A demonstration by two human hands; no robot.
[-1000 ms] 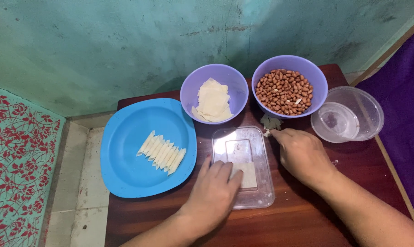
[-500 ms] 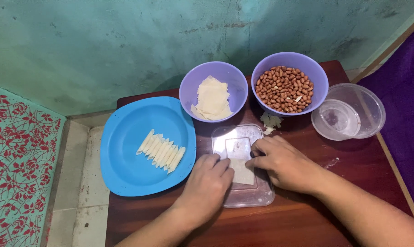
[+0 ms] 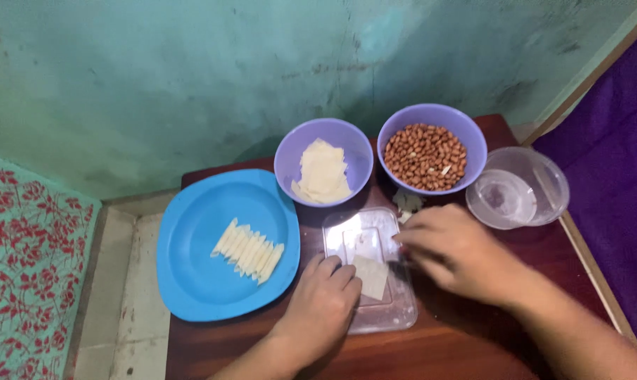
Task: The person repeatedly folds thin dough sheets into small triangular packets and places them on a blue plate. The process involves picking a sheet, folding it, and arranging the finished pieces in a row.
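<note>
The left hand (image 3: 323, 304) rests on the near left part of a clear lid (image 3: 369, 278), fingers loosely curled and pressing the edge of a pale wrapper (image 3: 371, 276) that lies flat on it. The right hand (image 3: 459, 252) hovers over the lid's right side, blurred; whether its grip is closed cannot be told. Left of the grip sits a blue plate (image 3: 199, 274) with rolls (image 3: 248, 251); beyond it are a bowl of wrappers (image 3: 323, 160) and a bowl of peanuts (image 3: 431, 156), all on a dark surface (image 3: 466, 345).

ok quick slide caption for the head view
Two hands, left hand and right hand, work a pale wrapper on a clear tray beside peanuts.
</note>
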